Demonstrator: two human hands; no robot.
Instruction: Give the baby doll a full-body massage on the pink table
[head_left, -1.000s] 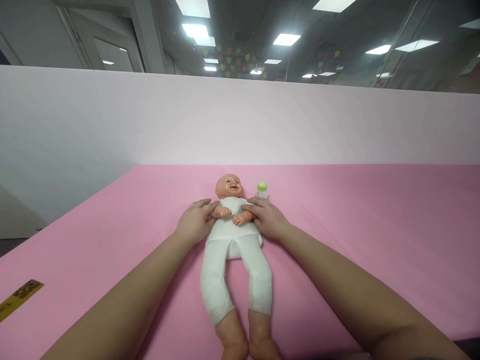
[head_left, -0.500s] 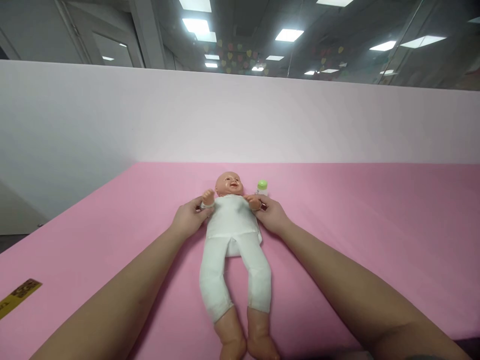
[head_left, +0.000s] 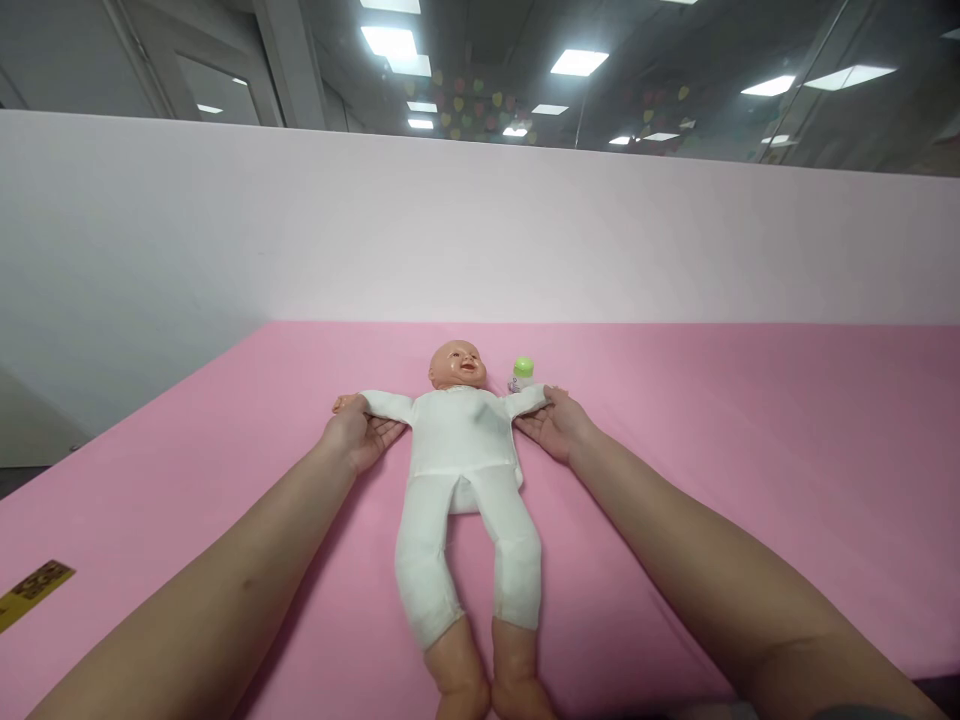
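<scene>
A baby doll (head_left: 463, 440) in a white top and white trousers lies on its back, its head at the far end and its bare feet toward me. Both its arms are stretched out sideways. My left hand (head_left: 360, 432) holds the doll's arm on the left near the wrist, thumb on top and fingers beneath. On the other side my right hand (head_left: 556, 425) grips the sleeve end of the doll's other arm in the same way. Just beyond that arm stands a small bottle (head_left: 523, 374) with a green cap, its lower part partly hidden.
The pink tabletop (head_left: 712, 420) spreads under everything. A white wall panel (head_left: 525, 230) rises behind it, with glass and ceiling lights above. A yellow and black label (head_left: 36, 592) is stuck at the near left.
The doll's arms have gone from bent beside its chest to spread outward. My left hand has moved left and my right hand slightly right, both still holding the arms.
</scene>
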